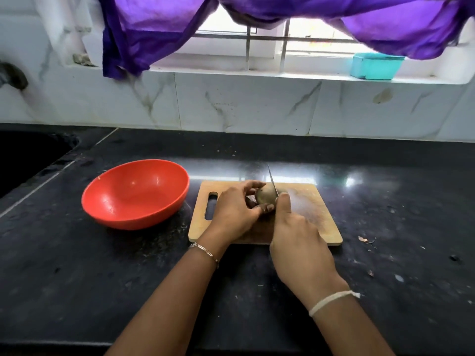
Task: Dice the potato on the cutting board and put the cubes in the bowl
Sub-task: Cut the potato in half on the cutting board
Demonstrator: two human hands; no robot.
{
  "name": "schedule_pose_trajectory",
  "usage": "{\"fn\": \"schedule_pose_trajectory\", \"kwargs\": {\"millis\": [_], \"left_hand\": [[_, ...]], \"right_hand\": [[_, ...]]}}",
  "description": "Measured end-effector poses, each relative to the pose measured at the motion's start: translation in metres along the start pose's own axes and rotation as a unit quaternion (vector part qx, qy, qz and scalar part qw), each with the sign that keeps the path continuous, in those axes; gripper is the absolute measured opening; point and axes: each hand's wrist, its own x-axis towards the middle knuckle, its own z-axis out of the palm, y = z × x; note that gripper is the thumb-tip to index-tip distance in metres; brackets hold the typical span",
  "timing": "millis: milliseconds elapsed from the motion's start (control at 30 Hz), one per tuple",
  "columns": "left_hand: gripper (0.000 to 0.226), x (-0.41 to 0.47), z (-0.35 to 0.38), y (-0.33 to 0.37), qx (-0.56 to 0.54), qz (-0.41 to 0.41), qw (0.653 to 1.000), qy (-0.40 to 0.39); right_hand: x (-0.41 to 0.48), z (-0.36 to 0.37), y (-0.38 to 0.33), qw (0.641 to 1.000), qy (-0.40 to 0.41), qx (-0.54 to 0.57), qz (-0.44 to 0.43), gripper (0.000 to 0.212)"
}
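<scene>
A brown whole potato (266,196) lies on the wooden cutting board (313,214) in the middle of the black counter. My left hand (235,211) grips the potato from its left side, fingers curled over and under it. My right hand (295,235) holds a knife (273,182) whose handle is hidden in the fist. The thin blade points away from me and rests on the potato's right part, with my forefinger along its back. A red plastic bowl (136,194) stands left of the board and holds nothing.
A dark sink (28,155) is set into the counter at the far left. Small peel scraps (365,239) lie right of the board. On the window ledge sits a teal box (376,66), and a purple cloth (154,29) hangs above.
</scene>
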Motion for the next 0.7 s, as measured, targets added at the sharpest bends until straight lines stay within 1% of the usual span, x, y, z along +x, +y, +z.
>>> {"fn": "schedule_pose_trajectory", "kwargs": {"millis": [100,200,300,433,567,700], "left_hand": [[0.045,-0.002,0.000,0.003,0.001,0.004,1.000,0.002],[0.047,-0.003,-0.001,0.004,-0.005,0.003,1.000,0.003],[0.047,-0.003,-0.002,0.004,-0.021,0.002,1.000,-0.009],[0.047,-0.004,-0.002,0.001,-0.031,0.000,0.999,-0.011],[0.045,-0.004,-0.002,0.001,-0.029,0.004,1.000,-0.009],[0.047,-0.003,-0.002,0.002,-0.018,-0.005,1.000,0.008]], "right_hand": [[-0.001,0.001,0.004,1.000,0.002,0.010,-0.007,0.048],[-0.011,0.000,0.006,0.999,-0.016,0.025,-0.016,0.051],[-0.011,0.001,0.005,0.999,-0.032,0.038,-0.008,0.053],[0.004,0.002,0.003,0.997,-0.065,0.037,0.015,0.061],[0.006,0.004,0.002,0.997,-0.068,0.018,0.018,0.062],[-0.012,0.006,0.003,0.997,-0.081,-0.007,0.015,0.056]]}}
